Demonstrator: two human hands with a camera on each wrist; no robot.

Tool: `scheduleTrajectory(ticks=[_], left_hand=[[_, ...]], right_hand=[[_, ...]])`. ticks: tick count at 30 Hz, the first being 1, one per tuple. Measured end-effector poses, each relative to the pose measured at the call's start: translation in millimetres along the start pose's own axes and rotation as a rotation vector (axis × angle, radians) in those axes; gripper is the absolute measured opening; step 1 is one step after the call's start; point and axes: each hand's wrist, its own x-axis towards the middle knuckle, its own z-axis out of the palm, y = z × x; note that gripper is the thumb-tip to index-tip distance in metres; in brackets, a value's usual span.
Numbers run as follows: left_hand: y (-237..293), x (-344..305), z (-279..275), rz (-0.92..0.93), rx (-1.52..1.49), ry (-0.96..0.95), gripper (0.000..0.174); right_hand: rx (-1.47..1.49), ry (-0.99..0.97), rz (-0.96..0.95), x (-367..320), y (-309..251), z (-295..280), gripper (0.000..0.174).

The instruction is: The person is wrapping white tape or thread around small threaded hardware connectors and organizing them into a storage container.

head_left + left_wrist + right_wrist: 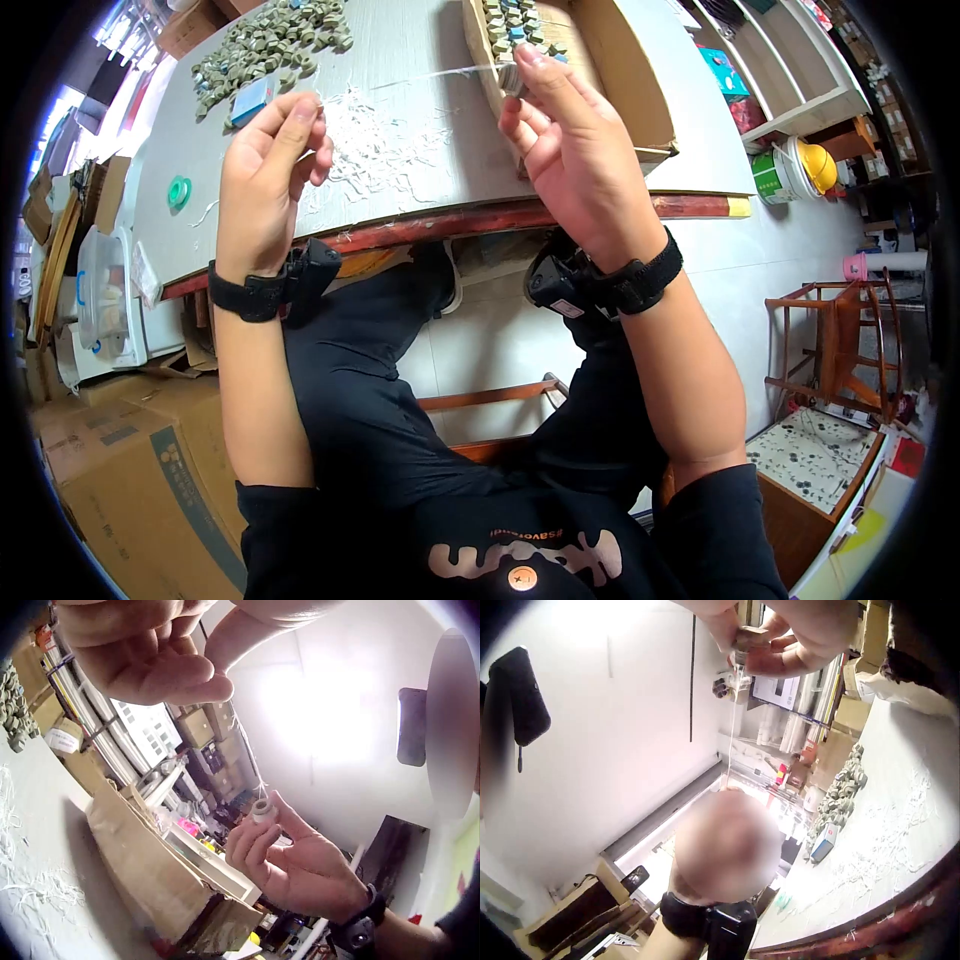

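Black shirt [480, 540] fills the foreground, below both raised forearms. Beyond it, the grey tabletop [420, 40] carries a cardboard box [625, 80] at its right edge, a pile of grey fittings [275, 40] toward its far left corner, and white scraps [385, 150] strewn along its near edge. Above that near edge the left hand [265, 165] has its grip pinched narrow on a thin tape strand [430, 75]. The right hand [570, 150], over the box's near left corner, grips a small fitting [262, 811] at its fingertips. The strand runs taut from this fitting to the left hand.
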Motion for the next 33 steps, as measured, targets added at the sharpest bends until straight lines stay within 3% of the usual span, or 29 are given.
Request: scheduleTrajectory(ticks=[7, 18, 21, 24, 25, 28, 31, 33], left_hand=[[-2.5, 1.4, -22.6, 0.075, -0.18, 0.103, 0.022], [-46.8, 27.4, -104.1, 0.003, 0.031, 0.609, 0.019], [-57.3, 33.0, -123.4, -0.105, 0.452, 0.568, 0.02], [-76.7, 48.2, -139.3, -0.069, 0.921, 0.337, 0.021], [-76.6, 44.3, -117.3, 0.171, 1.033, 0.379, 0.022], [-54.5, 35.9, -55.3, 0.484, 1.082, 0.468, 0.024], [-15.4, 20.5, -13.1, 0.236, 0.749, 0.105, 0.03], [5.0, 3.5, 19.7, 0.246, 0.628, -0.007, 0.029]], right_hand=[[-0.032, 0.0, -0.029, -4.3, -9.7, -3.5, 0.024], [-0.071, 0.093, -0.057, -7.7, -21.7, -15.3, 0.026], [-0.125, 0.094, -0.061, -9.0, -27.6, -15.1, 0.026], [-0.183, 0.083, 0.01, -10.3, -25.4, -10.4, 0.025], [-0.202, 0.082, 0.04, -10.0, -22.7, -8.5, 0.026], [-0.274, 0.056, 0.106, -11.4, -14.6, 2.3, 0.031], [-0.334, 0.054, 0.16, -16.0, -7.6, 12.3, 0.032], [-0.402, 0.049, 0.126, -18.0, -3.9, 13.7, 0.032]])
